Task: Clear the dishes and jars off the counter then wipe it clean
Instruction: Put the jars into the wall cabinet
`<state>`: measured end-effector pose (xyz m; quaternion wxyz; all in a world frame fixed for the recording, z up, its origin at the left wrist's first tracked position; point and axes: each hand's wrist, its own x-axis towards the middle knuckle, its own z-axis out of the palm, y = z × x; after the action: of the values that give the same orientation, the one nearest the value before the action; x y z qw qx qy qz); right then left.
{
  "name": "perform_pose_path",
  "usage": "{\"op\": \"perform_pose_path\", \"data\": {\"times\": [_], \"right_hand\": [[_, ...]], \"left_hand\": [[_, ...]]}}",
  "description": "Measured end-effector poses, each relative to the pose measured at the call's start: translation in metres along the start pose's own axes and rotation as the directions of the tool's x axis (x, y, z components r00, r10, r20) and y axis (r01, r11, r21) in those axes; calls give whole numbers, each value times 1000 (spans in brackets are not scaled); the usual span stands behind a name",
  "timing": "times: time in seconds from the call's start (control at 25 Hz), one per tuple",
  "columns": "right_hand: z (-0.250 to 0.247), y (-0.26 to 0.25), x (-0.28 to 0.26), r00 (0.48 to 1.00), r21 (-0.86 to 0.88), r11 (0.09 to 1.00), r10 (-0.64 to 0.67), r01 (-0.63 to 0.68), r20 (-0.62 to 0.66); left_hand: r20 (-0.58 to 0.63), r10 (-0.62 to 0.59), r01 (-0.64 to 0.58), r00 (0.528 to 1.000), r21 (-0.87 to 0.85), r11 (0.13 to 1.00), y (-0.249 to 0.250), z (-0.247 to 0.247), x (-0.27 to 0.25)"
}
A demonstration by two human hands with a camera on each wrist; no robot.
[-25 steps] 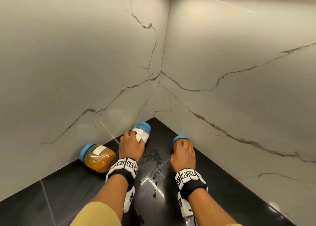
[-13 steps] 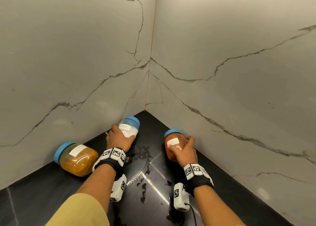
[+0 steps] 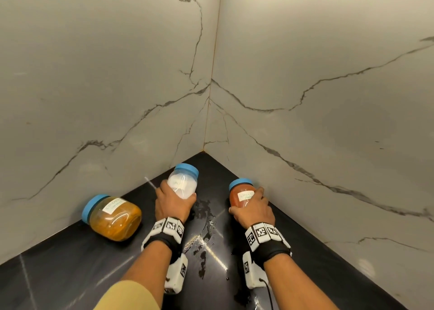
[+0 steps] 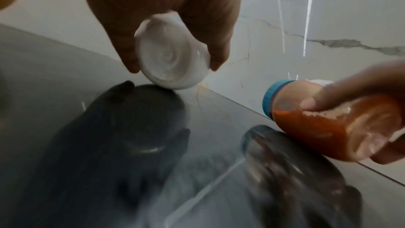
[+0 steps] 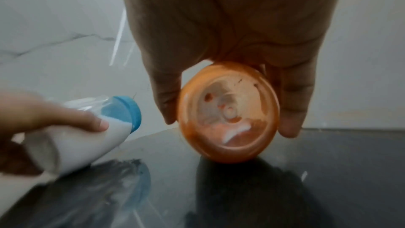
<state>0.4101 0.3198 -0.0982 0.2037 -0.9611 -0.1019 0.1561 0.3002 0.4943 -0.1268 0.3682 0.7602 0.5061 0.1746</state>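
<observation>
Toward six o'clock of the head view, two forearms reached over the glossy black surface into a corner of veined marble wall. At about seven o'clock the left hand wrapped its grip round the base of the white-powder jar, blue lid tilted away toward the corner at twelve. At about five o'clock the right hand curled its grip round the red-powder jar, which stood close beside the right-hand wall, its paper label facing the camera. Out at eight o'clock the amber jar lay on its side on the surface, blue lid against the left wall, no hand on it. Wet smears glinted between the wrists. Seen from the left wrist, the left hand clamped fingers and thumb about the white-powder jar, its round bottom toward the lens and its low edge about touching the surface; at three o'clock the right hand gripped the leaning red-powder jar. Seen from the right wrist, the right hand held the red-powder jar bottom-first near centre, while at eight o'clock the left hand held the white-powder jar aslant.
</observation>
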Motion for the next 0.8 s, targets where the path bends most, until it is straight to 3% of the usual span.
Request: {"op": "perform_pose_path", "data": {"times": [0.2, 0.36, 0.48, 0.6, 0.8], "right_hand": [[-7, 29, -70, 986, 355, 928, -64, 115, -152], [-37, 57, -145, 911, 444, 852, -84, 276, -403], [-76, 79, -194, 784, 414, 808, -94, 420, -613], [-126, 105, -240, 631, 378, 755, -60, 536, -774], [-211, 154, -333, 375, 251, 692, -30, 677, -927]], "left_hand": [[-51, 30, -42, 998, -265, 963, -10, -8, -97], [-30, 272, -268, 962, -310, 912, 7, -30, -165], [-107, 423, -431, 900, -381, 818, 45, -54, -215], [-196, 557, -574, 807, -485, 660, 94, -75, -271], [-291, 645, -621, 707, -692, 369, 158, -93, -391]]}}
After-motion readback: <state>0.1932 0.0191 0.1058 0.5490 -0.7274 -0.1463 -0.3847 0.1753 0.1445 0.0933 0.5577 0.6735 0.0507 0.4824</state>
